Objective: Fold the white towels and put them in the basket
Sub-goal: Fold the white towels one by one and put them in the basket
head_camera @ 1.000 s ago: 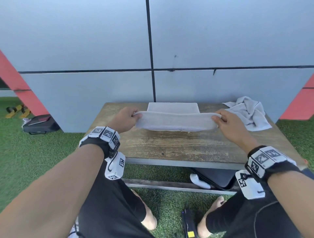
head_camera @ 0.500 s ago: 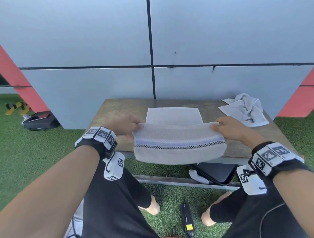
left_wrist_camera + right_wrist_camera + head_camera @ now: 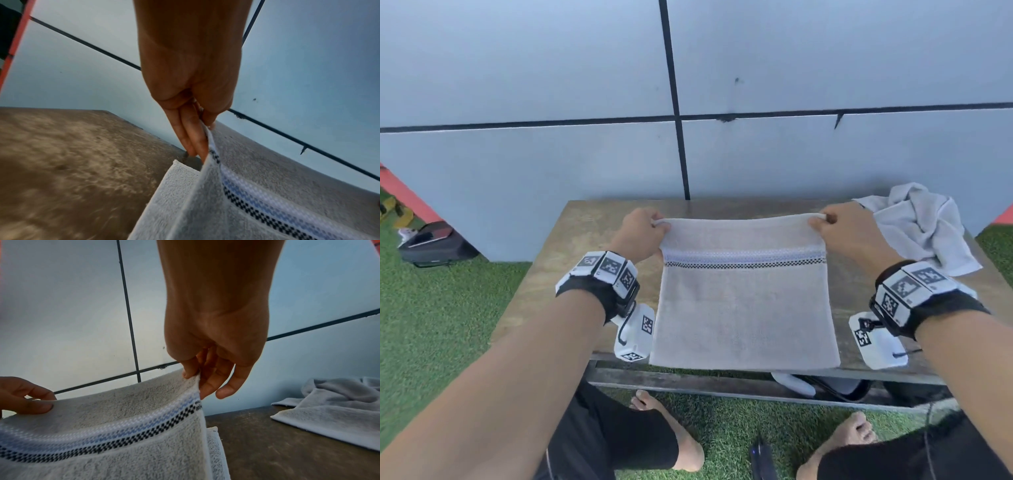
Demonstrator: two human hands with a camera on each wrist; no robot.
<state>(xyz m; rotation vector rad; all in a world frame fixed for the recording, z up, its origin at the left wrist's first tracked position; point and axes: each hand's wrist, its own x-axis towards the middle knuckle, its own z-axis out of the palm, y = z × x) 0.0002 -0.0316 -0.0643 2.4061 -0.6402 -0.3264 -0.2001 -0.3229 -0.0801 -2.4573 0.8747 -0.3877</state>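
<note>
— Left hand pinches the striped towel at its far left corner, thumb over fingers, lifted just off the wooden table.

— And the lower layer?

— Flat on the table beneath, its far edge past the fingertips.

— Then the right hand?

— It pinches the far right corner at the same height, so the held edge runs straight across between both hands, each equally near. Lowering it away onto that layer looks next. A crumpled towel waits further right; no basket shows.

towels: 2 — held towel, crumpled towel | hands: 2 | table: 1
</note>
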